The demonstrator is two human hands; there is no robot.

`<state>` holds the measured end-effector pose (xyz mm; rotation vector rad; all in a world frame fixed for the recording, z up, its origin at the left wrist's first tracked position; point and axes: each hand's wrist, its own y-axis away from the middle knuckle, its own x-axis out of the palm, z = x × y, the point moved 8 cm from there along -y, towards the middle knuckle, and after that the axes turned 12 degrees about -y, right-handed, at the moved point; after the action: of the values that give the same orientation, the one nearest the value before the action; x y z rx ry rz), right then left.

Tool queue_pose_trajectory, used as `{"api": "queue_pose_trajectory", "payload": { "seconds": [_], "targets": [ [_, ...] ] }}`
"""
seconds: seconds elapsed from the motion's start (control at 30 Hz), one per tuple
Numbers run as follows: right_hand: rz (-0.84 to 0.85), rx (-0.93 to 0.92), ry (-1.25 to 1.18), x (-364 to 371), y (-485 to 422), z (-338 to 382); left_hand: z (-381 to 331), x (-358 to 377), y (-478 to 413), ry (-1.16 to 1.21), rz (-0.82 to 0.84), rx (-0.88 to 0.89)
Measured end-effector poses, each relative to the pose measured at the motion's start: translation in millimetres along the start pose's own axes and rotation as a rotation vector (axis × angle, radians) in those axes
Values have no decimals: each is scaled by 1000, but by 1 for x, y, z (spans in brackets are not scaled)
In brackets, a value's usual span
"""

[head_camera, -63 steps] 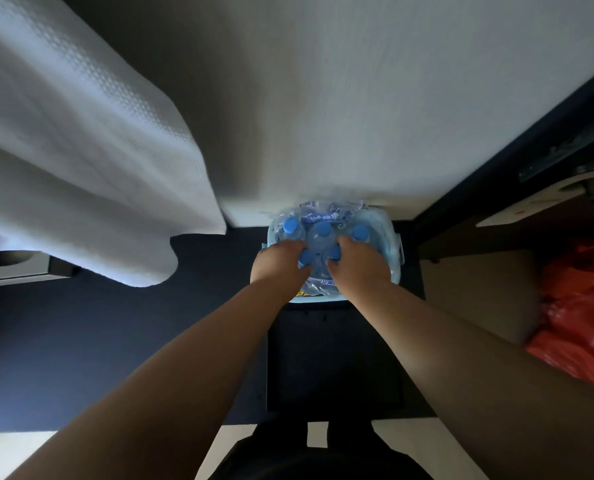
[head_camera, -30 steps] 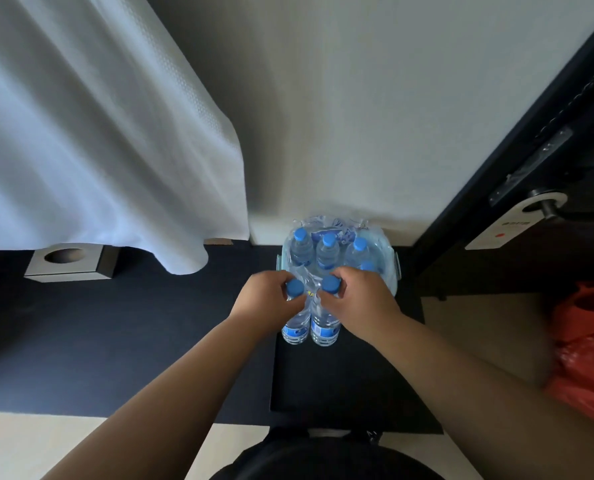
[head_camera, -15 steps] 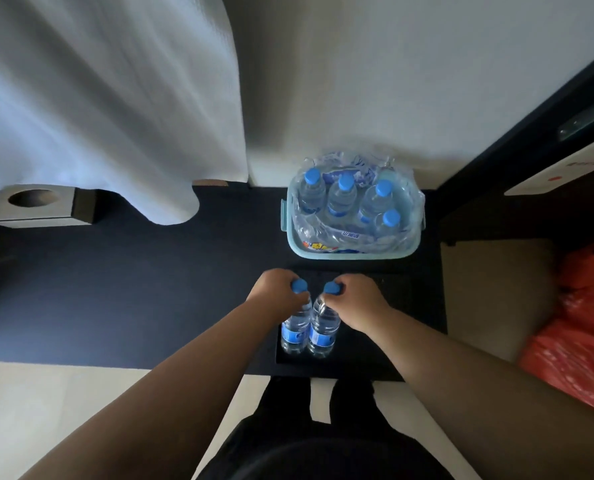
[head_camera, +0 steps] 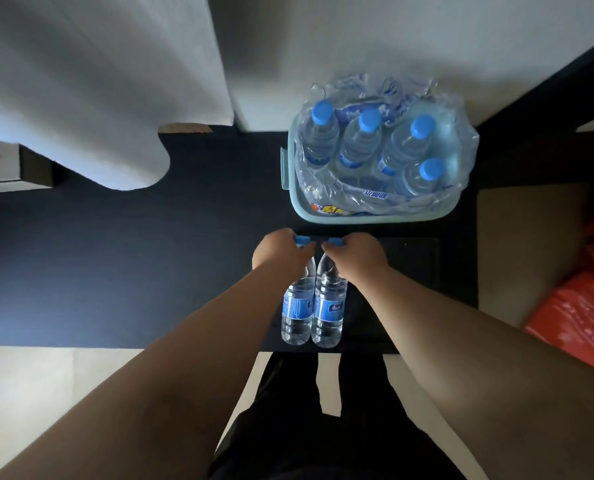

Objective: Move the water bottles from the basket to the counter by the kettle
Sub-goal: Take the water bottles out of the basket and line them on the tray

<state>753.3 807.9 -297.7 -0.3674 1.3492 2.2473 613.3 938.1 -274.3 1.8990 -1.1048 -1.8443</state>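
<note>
Water bottles of clear ribbed plastic with blue screw caps and blue labels are appearing in two places. Two are hanging upright side by side, touching, above a dark surface near the person's legs: the left bottle is being gripped at its neck by the left hand, and the right bottle is being gripped the same way by the right hand. Both hands are clenching around the necks just under the caps, fingers curled down.

Beyond the hands, a pale teal plastic basket with rounded corners is sitting against a white wall. It is holding four more capped bottles standing upright inside torn, crinkled clear shrink wrap that is spilling over the rim. The near side of the basket is showing bare wrap, with the bottles crowding the far and right parts.

To the left, a white textured cloth is draping down over the dark floor strip, and a grey box with a round hole is sitting at the far left edge. A crumpled orange-red plastic bag is lying at the right. Nothing is lying between the held bottles and the basket.
</note>
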Motion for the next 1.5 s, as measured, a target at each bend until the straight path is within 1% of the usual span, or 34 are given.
{"api": "queue_pose_trajectory", "payload": {
  "seconds": [0.27, 0.37, 0.47, 0.6, 0.67, 0.73, 0.93, 1.07, 1.3, 1.5],
  "targets": [
    [-61, 10, 23, 15, -20, -14, 16, 23, -16, -8, -7, -24],
    [-29, 12, 34, 14, -21, -16, 20, 27, -14, -23, -6, 0],
    [34, -25, 132, 14, -13, -15, 26, 26, -9, -62, 0, 5],
    [33, -65, 143, 3, 11, -15, 31, 16, 4, -107, 18, 3],
    [28, -77, 142, -8, 26, -12, 30, 3, 12, -94, 12, 0],
    [12, -128, 147, -21, 41, 1, 25, -16, 20, -82, -11, 0],
    [-60, -436, 126, -66, 90, 76, -9, -91, 40, -64, -152, 64],
    [-129, -552, 97, -97, 111, 119, -36, -138, 51, -42, -222, 134],
    [-240, -567, 125, -149, 101, 161, -72, -197, 55, -64, -313, 232],
    [-261, -459, 177, -167, 62, 170, -99, -221, 35, -138, -356, 298]
  ]
}}
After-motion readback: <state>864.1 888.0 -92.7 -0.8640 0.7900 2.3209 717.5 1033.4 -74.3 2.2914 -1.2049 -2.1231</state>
